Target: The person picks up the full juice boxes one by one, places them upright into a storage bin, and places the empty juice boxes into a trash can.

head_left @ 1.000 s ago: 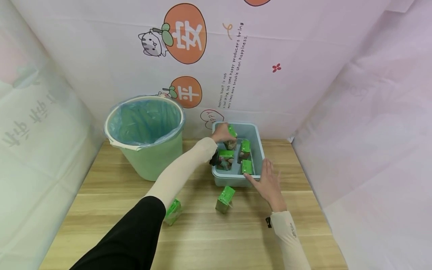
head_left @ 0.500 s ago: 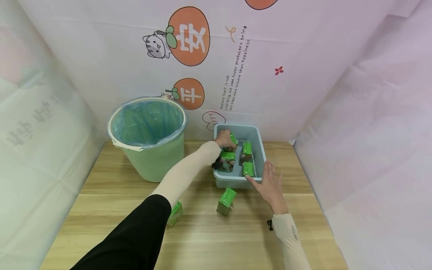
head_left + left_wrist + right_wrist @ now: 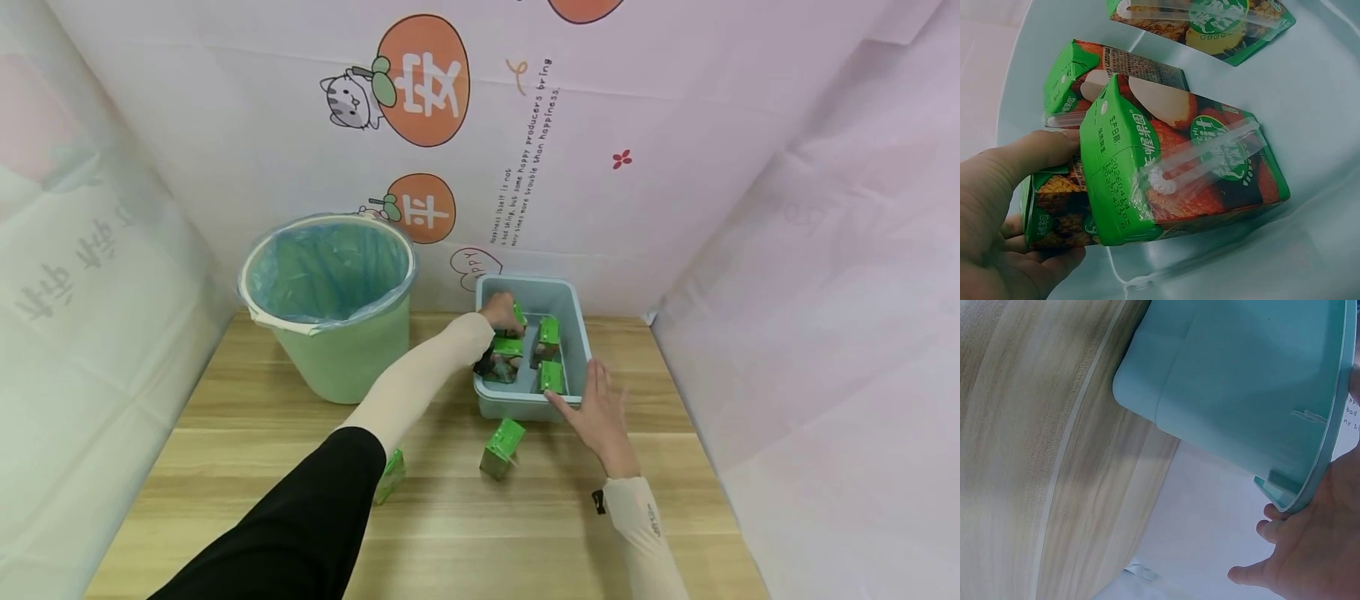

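In the light-blue bin [image 3: 576, 337], my left hand [image 3: 497, 311] reaches to the far left. It grips a green-topped juice box [image 3: 1057, 215] with fruit pictures, thumb on one side and fingers on the other. Beside it in the left wrist view lies a larger-looking juice box [image 3: 1179, 156] with a straw stuck on its side. Two more juice boxes stand at the right in the bin, one [image 3: 550, 331] behind the other [image 3: 551, 377]. My right hand [image 3: 600, 417] rests on the bin's near right corner, fingers extended along the rim, thumb on the front edge.
On the wooden table [image 3: 555, 533] in front of the bin stands a juice box [image 3: 502, 448]. Another juice box [image 3: 390, 477] is partly hidden by my left sleeve. A green bucket [image 3: 341, 358] with a blue liner stands at the left. Printed cloth [image 3: 585, 208] hangs behind.
My left hand has moved slightly deeper into the bin with the juice box in its grip. The head view has shifted a little. My right hand stays on the rim.
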A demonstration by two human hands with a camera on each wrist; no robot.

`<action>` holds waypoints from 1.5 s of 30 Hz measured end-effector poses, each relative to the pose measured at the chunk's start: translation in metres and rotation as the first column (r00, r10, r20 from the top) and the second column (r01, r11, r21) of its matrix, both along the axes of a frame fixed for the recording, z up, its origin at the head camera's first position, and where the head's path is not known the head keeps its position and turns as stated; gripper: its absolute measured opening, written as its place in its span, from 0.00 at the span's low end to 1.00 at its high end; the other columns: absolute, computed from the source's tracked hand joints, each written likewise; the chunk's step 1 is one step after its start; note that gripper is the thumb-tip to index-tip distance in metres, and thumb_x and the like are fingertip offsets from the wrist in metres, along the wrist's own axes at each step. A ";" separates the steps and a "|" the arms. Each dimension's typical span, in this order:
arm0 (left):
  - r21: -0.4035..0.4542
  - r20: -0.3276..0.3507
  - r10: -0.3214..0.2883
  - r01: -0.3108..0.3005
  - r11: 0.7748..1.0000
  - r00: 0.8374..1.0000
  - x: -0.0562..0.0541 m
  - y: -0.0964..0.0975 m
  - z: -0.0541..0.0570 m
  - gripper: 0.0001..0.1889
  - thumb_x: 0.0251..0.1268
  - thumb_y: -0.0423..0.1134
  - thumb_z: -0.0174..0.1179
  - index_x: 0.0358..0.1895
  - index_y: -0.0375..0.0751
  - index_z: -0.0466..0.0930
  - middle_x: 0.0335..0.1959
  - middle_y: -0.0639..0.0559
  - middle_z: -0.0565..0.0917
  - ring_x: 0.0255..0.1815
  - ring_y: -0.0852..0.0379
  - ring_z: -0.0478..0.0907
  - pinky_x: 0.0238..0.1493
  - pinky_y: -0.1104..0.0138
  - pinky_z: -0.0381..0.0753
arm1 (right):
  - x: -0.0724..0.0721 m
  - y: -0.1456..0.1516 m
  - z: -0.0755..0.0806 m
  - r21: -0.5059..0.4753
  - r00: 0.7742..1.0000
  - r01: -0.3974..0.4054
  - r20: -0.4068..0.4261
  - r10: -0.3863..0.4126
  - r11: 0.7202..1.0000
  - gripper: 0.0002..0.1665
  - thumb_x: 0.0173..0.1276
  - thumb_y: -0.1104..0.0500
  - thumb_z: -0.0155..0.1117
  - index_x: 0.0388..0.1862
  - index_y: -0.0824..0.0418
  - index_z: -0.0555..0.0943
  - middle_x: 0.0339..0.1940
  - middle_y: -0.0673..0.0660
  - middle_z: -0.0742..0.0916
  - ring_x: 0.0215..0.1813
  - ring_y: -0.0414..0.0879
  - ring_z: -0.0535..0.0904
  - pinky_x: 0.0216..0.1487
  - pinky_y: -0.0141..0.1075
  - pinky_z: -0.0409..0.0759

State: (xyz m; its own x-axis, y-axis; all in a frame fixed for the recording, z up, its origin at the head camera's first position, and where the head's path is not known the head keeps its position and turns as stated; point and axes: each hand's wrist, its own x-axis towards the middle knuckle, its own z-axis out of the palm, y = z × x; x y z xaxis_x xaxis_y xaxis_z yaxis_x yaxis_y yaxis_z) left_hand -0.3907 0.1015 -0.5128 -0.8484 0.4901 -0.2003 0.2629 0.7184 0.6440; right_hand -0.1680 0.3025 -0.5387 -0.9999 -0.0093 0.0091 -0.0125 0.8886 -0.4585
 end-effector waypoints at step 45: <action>-0.148 0.080 0.014 -0.002 0.989 0.997 0.003 0.006 0.007 0.34 0.66 0.45 0.76 0.67 0.29 0.73 0.61 0.37 0.80 0.57 0.45 0.80 0.54 0.58 0.82 | 0.001 0.001 -0.001 -0.004 1.000 -0.006 -0.011 0.006 1.000 0.69 0.76 0.25 0.53 0.85 0.74 0.36 0.87 0.73 0.43 0.87 0.67 0.36 0.76 0.74 0.27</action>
State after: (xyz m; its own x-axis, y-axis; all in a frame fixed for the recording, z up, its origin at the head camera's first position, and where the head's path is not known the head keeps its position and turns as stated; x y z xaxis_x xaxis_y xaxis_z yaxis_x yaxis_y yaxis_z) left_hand -0.3881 0.1070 -0.5055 -0.8304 0.4429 -0.3382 0.2077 0.8091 0.5498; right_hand -0.1670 0.3034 -0.5394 -0.9997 -0.0154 0.0200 -0.0229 0.8865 -0.4623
